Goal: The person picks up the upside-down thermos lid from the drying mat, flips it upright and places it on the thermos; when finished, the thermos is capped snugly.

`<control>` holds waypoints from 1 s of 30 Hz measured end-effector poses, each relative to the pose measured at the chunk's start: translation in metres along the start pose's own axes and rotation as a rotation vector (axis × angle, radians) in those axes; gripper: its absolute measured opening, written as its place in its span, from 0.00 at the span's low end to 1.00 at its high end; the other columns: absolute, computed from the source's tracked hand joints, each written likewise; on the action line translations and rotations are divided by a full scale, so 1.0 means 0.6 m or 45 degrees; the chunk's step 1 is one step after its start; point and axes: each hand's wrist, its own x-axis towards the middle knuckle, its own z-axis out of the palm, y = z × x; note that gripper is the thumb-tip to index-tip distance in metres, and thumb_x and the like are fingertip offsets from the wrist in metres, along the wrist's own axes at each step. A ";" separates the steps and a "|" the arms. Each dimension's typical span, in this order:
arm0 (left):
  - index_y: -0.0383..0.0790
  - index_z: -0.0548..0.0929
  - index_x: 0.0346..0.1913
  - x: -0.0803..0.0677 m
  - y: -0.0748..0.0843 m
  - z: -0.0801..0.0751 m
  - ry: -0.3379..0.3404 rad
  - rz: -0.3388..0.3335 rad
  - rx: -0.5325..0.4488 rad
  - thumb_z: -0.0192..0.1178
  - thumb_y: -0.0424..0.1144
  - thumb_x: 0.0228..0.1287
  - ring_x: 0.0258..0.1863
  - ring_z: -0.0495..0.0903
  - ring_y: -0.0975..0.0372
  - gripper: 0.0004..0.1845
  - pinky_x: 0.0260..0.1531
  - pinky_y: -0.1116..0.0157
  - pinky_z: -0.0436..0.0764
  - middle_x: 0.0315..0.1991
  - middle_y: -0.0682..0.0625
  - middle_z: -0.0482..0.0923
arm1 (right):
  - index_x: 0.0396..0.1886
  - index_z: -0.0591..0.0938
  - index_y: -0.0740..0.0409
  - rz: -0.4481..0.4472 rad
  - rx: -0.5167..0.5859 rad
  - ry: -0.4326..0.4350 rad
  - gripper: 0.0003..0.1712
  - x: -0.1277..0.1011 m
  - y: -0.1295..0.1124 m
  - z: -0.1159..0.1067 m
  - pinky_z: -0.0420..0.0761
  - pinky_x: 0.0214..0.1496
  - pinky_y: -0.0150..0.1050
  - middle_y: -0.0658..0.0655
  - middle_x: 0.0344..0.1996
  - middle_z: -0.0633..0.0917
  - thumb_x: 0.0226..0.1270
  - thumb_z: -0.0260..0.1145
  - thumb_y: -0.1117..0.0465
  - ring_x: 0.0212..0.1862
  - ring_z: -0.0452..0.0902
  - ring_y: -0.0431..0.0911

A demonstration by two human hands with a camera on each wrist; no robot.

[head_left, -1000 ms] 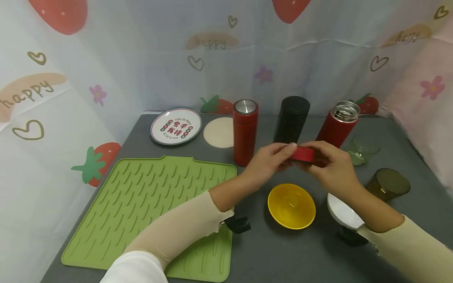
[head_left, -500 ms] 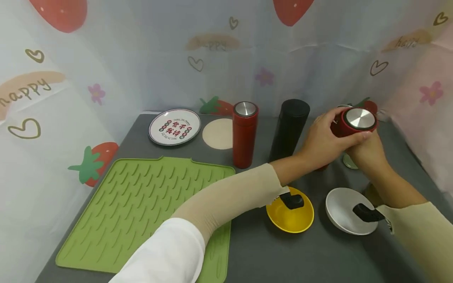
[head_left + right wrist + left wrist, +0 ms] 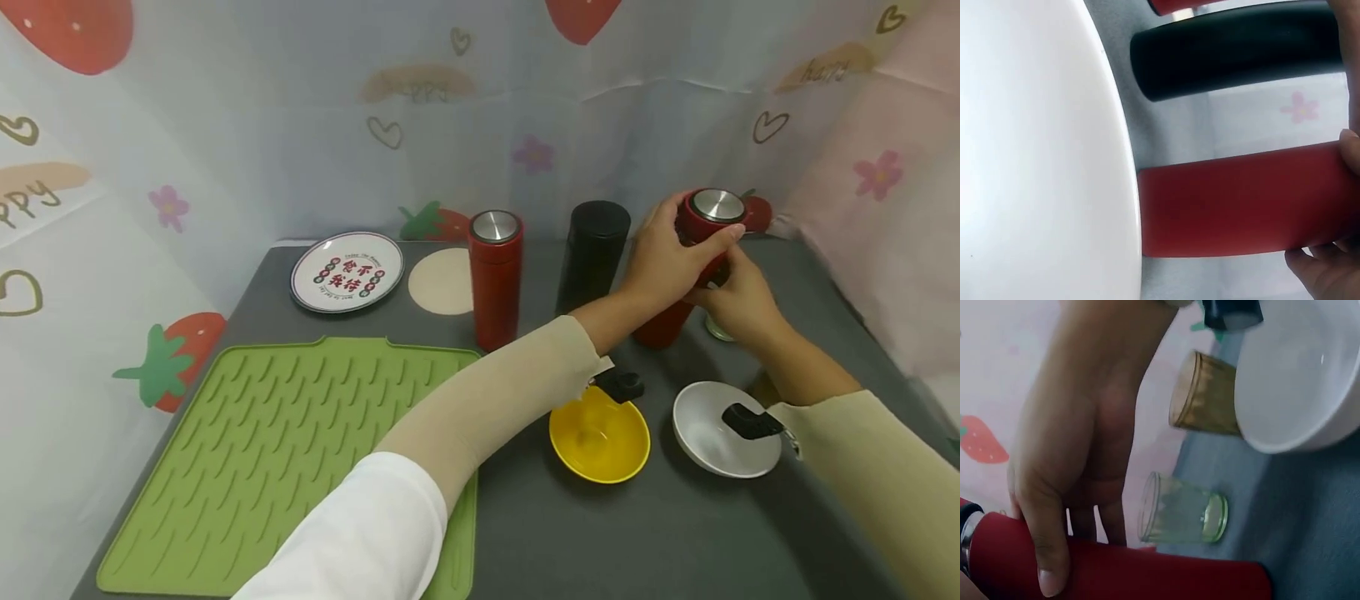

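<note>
left hand (image 3: 663, 258) reaching across to 1 o'clock, fingers curled round red flask's lid (image 3: 712, 215), right hand (image 3: 738, 300) grasping flask body (image 3: 663, 321)

My grey table (image 3: 600, 542) carries a green mat (image 3: 262, 450) at eight o'clock, plate (image 3: 347, 271) at eleven, bowls and flasks rightward.

The head camera looks forward and down across the grey table (image 3: 675, 542), while both wrist cameras sit close and sideways, sharing the red flask (image 3: 678, 283) (image 3: 1147, 575) (image 3: 1241, 206) and white bowl (image 3: 705, 442) (image 3: 1310, 381) (image 3: 1035, 150).
</note>
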 end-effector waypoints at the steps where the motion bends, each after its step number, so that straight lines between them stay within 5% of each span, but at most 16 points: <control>1: 0.43 0.68 0.69 0.002 -0.002 0.001 -0.016 0.005 0.004 0.67 0.53 0.60 0.52 0.71 0.71 0.37 0.49 0.78 0.72 0.58 0.56 0.71 | 0.71 0.61 0.62 0.004 0.003 -0.008 0.41 0.001 0.000 -0.001 0.73 0.54 0.38 0.65 0.57 0.74 0.62 0.70 0.66 0.57 0.69 0.55; 5: 0.42 0.65 0.70 0.005 -0.013 0.005 -0.095 0.064 0.015 0.63 0.52 0.65 0.53 0.71 0.69 0.35 0.51 0.77 0.70 0.59 0.54 0.70 | 0.72 0.60 0.63 0.034 0.004 -0.016 0.41 0.001 0.001 -0.002 0.71 0.58 0.50 0.66 0.60 0.72 0.63 0.69 0.65 0.60 0.67 0.58; 9: 0.39 0.51 0.76 -0.002 -0.030 0.009 -0.164 0.162 0.025 0.53 0.51 0.73 0.66 0.62 0.67 0.37 0.62 0.75 0.59 0.70 0.49 0.60 | 0.69 0.61 0.65 0.065 -0.018 0.012 0.39 -0.001 0.000 -0.002 0.68 0.59 0.55 0.69 0.59 0.72 0.63 0.69 0.64 0.60 0.67 0.60; 12: 0.36 0.43 0.77 -0.008 -0.043 0.011 -0.125 0.239 0.014 0.44 0.47 0.78 0.72 0.49 0.67 0.35 0.67 0.72 0.50 0.76 0.46 0.48 | 0.69 0.60 0.66 0.075 -0.020 0.013 0.40 -0.001 -0.002 -0.001 0.66 0.61 0.58 0.71 0.60 0.72 0.63 0.70 0.61 0.62 0.66 0.62; 15: 0.35 0.49 0.76 -0.010 -0.048 0.017 -0.031 0.299 0.000 0.39 0.43 0.80 0.71 0.53 0.65 0.29 0.66 0.73 0.54 0.74 0.44 0.53 | 0.70 0.59 0.64 0.079 -0.006 0.008 0.41 -0.002 -0.003 -0.001 0.66 0.62 0.59 0.71 0.62 0.71 0.63 0.70 0.61 0.64 0.65 0.63; 18: 0.37 0.57 0.72 -0.006 -0.040 0.020 0.033 0.257 -0.018 0.45 0.46 0.78 0.59 0.66 0.66 0.27 0.57 0.75 0.66 0.64 0.46 0.63 | 0.69 0.60 0.65 0.063 -0.014 0.002 0.39 0.001 -0.003 0.000 0.66 0.62 0.59 0.71 0.63 0.70 0.63 0.68 0.64 0.64 0.65 0.64; 24: 0.48 0.58 0.72 0.018 -0.008 0.022 -0.011 -0.002 0.027 0.72 0.58 0.52 0.50 0.70 0.70 0.48 0.46 0.76 0.73 0.59 0.57 0.66 | 0.66 0.65 0.68 -0.007 -0.050 -0.026 0.31 0.000 0.000 0.000 0.68 0.59 0.58 0.71 0.59 0.74 0.67 0.65 0.63 0.62 0.68 0.63; 30: 0.49 0.49 0.76 -0.003 -0.040 0.013 0.016 0.182 -0.112 0.66 0.49 0.64 0.64 0.64 0.68 0.46 0.59 0.72 0.66 0.72 0.53 0.56 | 0.70 0.60 0.63 0.047 -0.057 -0.028 0.39 -0.003 0.000 -0.002 0.66 0.62 0.60 0.70 0.61 0.71 0.65 0.68 0.59 0.63 0.66 0.63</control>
